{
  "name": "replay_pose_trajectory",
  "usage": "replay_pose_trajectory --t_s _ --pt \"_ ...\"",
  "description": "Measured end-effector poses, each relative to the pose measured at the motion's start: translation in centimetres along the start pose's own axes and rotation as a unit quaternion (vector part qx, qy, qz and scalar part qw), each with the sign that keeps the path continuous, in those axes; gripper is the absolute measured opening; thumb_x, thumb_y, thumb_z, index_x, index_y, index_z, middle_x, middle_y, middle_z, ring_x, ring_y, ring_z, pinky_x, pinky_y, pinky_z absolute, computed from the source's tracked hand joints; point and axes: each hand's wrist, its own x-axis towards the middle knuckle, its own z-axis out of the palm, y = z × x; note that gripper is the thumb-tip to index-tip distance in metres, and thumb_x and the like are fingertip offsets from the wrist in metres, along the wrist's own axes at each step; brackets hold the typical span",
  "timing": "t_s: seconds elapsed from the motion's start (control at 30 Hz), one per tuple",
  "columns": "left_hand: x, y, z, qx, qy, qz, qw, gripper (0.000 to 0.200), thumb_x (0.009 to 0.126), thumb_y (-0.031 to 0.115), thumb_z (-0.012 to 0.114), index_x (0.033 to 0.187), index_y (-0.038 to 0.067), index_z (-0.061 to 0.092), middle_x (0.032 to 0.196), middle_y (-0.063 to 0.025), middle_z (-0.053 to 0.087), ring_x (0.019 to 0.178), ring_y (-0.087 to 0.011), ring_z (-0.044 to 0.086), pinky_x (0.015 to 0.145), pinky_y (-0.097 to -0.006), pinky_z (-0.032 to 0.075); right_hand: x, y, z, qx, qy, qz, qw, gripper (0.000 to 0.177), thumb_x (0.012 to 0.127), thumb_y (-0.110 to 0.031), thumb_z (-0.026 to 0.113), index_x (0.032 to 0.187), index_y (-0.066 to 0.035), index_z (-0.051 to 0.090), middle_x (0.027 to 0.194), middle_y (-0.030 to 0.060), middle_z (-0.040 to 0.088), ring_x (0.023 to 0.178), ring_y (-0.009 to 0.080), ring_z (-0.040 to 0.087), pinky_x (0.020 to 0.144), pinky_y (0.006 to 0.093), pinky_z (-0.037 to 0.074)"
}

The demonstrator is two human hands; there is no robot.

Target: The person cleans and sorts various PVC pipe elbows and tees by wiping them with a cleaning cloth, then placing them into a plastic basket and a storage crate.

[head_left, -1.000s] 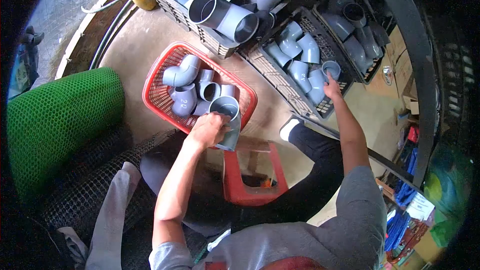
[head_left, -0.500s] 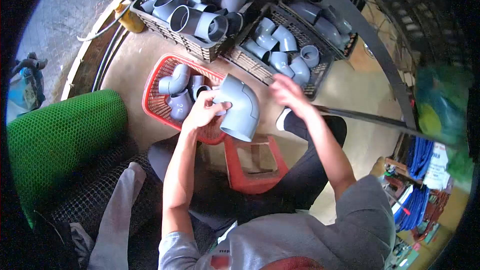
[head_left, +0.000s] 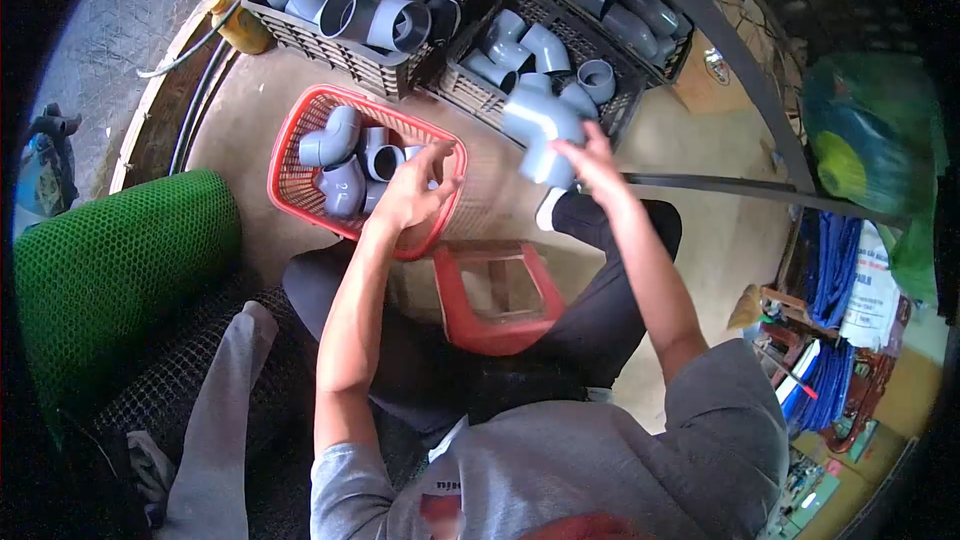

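Note:
A grey plastic pipe elbow (head_left: pixel 543 130), smeared by motion, is in my right hand (head_left: pixel 597 165), fingers and thumb closed on its right side. It overlaps the front edge of a dark crate (head_left: pixel 470 100) that holds smaller grey elbows. My left hand (head_left: pixel 412 192) is over the right part of a red plastic basket (head_left: pixel 283 172), its fingers apart and nothing in its grip. Inside the basket lie several grey fittings, among them an elbow (head_left: pixel 331 138) at the left. The left hand partly hides others.
A crate of larger grey pipe fittings (head_left: pixel 372 68) stands at the back, and another crate (head_left: pixel 650 65) sits behind the small elbows. Between my legs is a red stool (head_left: pixel 465 315). A dark metal bar (head_left: pixel 710 183) crosses at right. Rolled green mesh (head_left: pixel 130 260) lies at left.
The elbow has passed from my left hand to my right hand and moved right, towards the crate. My left hand has let go and opened over the basket. The view has shifted slightly.

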Motion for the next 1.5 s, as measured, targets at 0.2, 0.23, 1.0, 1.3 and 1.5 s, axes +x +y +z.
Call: replay_pose_trajectory --t_s 0.2,0.23,1.0,1.3,1.5 --pt "-0.2 -1.6 -2.5 -0.004 0.019 -0.009 1.0 0.044 0.091 0.019 0.072 0.13 0.001 0.064 0.11 -0.0196 0.074 0.106 -0.0318 0.072 0.091 -0.0395 0.057 14.2 8.0 -10.2 -0.266 0.242 -0.076 0.93 0.09 0.065 -0.037 0.095 0.134 0.004 0.052 0.118 0.0182 0.068 0.105 0.0278 0.069 0.09 0.0383 0.057" --pt "-0.3 -1.6 -2.7 0.001 0.005 -0.01 1.0 0.042 0.091 0.018 0.071 0.129 0.001 0.064 0.11 -0.0201 0.074 0.106 -0.0324 0.072 0.092 -0.04 0.057 15.4 8.0 -10.3 -0.305 0.255 -0.037 0.917 0.092 0.065 -0.038 0.094 0.134 0.004 0.052 0.118 0.0183 0.068 0.106 0.029 0.069 0.089 0.0402 0.057" --pt "-2.2 -2.1 -5.3 0.003 -0.028 -0.055 0.998 0.04 0.084 0.007 0.064 0.123 -0.001 0.062 0.114 -0.0245 0.071 0.111 -0.0396 0.068 0.098 -0.0442 0.053 28.2 0.2 8.0 0.059 0.049 0.12 0.99 0.108 0.084 -0.067 0.07 0.159 -0.001 0.028 0.157 0.0234 0.038 0.142 0.0434 0.043 0.098 0.0636 0.054" --pt "-2.8 -1.9 -5.7 0.039 -0.037 -0.082 0.995 0.04 0.085 0.011 0.065 0.124 0.001 0.061 0.109 -0.0251 0.07 0.104 -0.0411 0.069 0.091 -0.0467 0.054 27.5 -3.3 8.7 0.049 0.064 0.174 0.981 0.123 0.076 -0.063 0.084 0.162 -0.007 0.017 0.159 0.022 0.037 0.136 0.0489 0.048 0.094 0.0646 0.055" --pt "-2.6 -2.3 -5.9 0.039 -0.031 -0.077 0.996 0.039 0.085 0.011 0.065 0.124 0.003 0.061 0.105 -0.0248 0.071 0.101 -0.0422 0.069 0.088 -0.0473 0.055 33.3 0.0 6.4 -0.087 0.226 -0.001 0.97 0.115 0.065 -0.034 0.098 0.155 -0.005 0.033 0.151 0.0259 0.043 0.135 0.0448 0.05 0.095 0.0626 0.054"
